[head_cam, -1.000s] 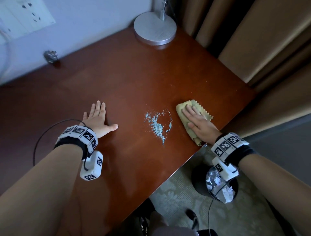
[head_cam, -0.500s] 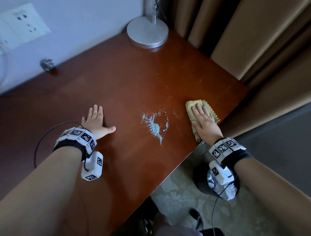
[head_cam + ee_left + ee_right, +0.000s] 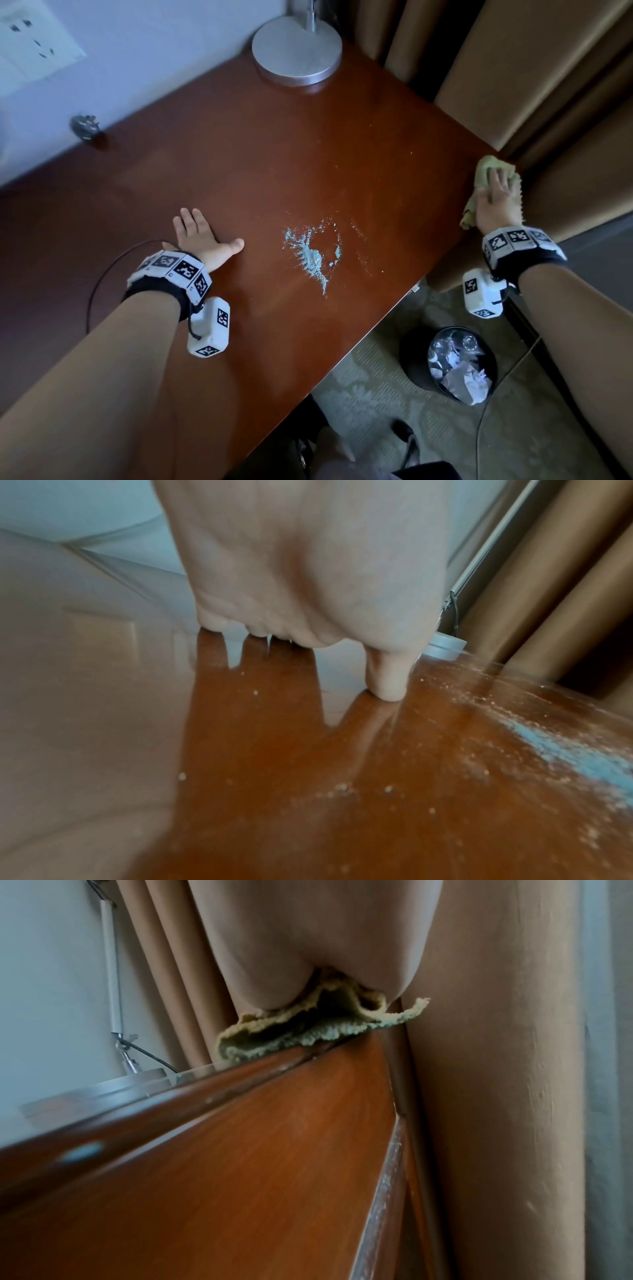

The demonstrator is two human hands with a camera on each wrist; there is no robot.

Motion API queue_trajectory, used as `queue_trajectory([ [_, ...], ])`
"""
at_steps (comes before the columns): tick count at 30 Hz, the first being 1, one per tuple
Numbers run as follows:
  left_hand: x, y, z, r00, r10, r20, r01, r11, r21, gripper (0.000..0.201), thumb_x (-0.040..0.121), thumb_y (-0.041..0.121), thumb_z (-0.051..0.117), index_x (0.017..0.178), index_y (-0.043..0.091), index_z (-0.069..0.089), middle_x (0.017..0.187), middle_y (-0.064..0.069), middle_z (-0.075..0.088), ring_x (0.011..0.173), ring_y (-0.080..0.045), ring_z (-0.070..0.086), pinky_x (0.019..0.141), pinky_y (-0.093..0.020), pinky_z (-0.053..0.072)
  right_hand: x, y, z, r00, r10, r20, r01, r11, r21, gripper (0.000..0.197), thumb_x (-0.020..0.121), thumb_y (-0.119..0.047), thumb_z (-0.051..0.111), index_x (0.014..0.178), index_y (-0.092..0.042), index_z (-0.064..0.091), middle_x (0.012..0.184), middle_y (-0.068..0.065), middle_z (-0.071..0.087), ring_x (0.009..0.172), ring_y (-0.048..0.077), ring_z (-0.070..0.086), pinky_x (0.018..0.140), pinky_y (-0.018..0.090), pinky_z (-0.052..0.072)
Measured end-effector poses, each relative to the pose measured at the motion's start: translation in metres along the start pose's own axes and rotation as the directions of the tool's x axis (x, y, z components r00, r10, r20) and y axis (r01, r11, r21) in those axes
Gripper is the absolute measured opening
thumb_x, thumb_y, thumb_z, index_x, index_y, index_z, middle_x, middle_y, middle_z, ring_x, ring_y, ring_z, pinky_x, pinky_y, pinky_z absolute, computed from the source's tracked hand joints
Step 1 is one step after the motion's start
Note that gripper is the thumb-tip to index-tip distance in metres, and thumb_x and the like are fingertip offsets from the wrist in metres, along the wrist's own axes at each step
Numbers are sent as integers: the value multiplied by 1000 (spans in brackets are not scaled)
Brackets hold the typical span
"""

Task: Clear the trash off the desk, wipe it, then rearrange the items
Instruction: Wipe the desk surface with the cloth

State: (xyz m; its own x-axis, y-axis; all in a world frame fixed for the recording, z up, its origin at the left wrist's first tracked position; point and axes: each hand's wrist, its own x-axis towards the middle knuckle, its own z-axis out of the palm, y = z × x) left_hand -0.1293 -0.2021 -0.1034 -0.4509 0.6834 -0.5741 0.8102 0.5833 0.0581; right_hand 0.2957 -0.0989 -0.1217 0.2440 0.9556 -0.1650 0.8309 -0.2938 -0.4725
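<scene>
A patch of pale blue powder (image 3: 311, 255) lies near the middle of the reddish-brown desk (image 3: 274, 154), with fine crumbs scattered to its right. My left hand (image 3: 197, 233) lies flat on the desk to the left of the powder, fingers spread and holding nothing; the left wrist view shows the hand (image 3: 308, 574) with the powder (image 3: 565, 750) off to the right. My right hand (image 3: 495, 195) presses a bunched yellow-green cloth (image 3: 486, 168) at the desk's right edge. In the right wrist view the cloth (image 3: 301, 1031) sits crumpled under the palm (image 3: 308, 947), partly overhanging the edge.
A round silver lamp base (image 3: 296, 51) stands at the far corner. A small metal object (image 3: 84, 126) sits by the wall at the left. Brown curtains (image 3: 531, 68) hang close to the right edge. A black bin (image 3: 455, 363) with crumpled trash stands on the floor below.
My right hand has slid the cloth away from the powder to the desk's right edge, and the cloth has bunched up. The left hand has stayed flat in place.
</scene>
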Motion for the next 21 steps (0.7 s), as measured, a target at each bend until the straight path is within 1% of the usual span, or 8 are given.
queue_trajectory([
  [2,1,1,1,1000,-7,-5,8,1000,9,99,89,58,47,150,8,-12,157,-7,-19,146,-23,-14,115,-54,3,11,-2,-2,1000,-16,5,16,999,-44,50,103,-23,27,150,-11,18,159,7,8,146,22,-3,116,30,1],
  [5,3,1,1,1000,-18,1,18,1000,14,99,89,58,48,149,9,-13,157,-6,-20,145,-23,-15,115,-54,3,24,-5,-4,999,10,44,-7,998,-69,53,102,-30,26,151,-14,14,159,5,2,146,21,-7,116,31,-1],
  [8,4,2,1,1000,-26,8,26,1000,17,100,89,58,48,149,9,-14,157,-6,-21,145,-23,-16,115,-54,2,35,-7,-6,997,34,67,-25,992,-120,57,101,-36,26,152,-15,10,159,4,-2,146,20,-8,117,37,0],
  [11,4,2,1,1000,-26,9,26,1000,18,99,89,57,48,149,9,-14,157,-6,-21,145,-23,-16,116,-54,3,44,-8,-8,995,63,71,-53,988,-144,58,100,-42,24,152,-21,9,159,3,-4,146,21,-9,117,41,1],
  [15,4,2,1,1000,-27,6,27,999,29,99,89,58,47,149,9,-14,157,-7,-21,145,-23,-15,116,-54,4,52,-8,-9,990,79,113,-63,988,-142,56,100,-42,20,152,-25,8,159,2,-5,146,21,-8,117,40,-1],
  [18,4,2,1,1000,-31,1,31,999,28,99,89,57,47,149,9,-14,157,-7,-20,145,-23,-15,116,-54,4,52,-5,-8,991,41,129,-21,988,-154,56,100,-42,22,151,-26,8,159,1,-7,146,21,-7,117,40,-2],
  [21,5,4,1,999,-41,5,41,999,34,99,89,57,48,149,8,-14,157,-7,-20,145,-23,-15,116,-55,3,45,-5,-3,982,-51,183,86,978,-192,56,100,-40,24,152,-24,8,159,2,-8,146,24,-5,118,42,0],
])
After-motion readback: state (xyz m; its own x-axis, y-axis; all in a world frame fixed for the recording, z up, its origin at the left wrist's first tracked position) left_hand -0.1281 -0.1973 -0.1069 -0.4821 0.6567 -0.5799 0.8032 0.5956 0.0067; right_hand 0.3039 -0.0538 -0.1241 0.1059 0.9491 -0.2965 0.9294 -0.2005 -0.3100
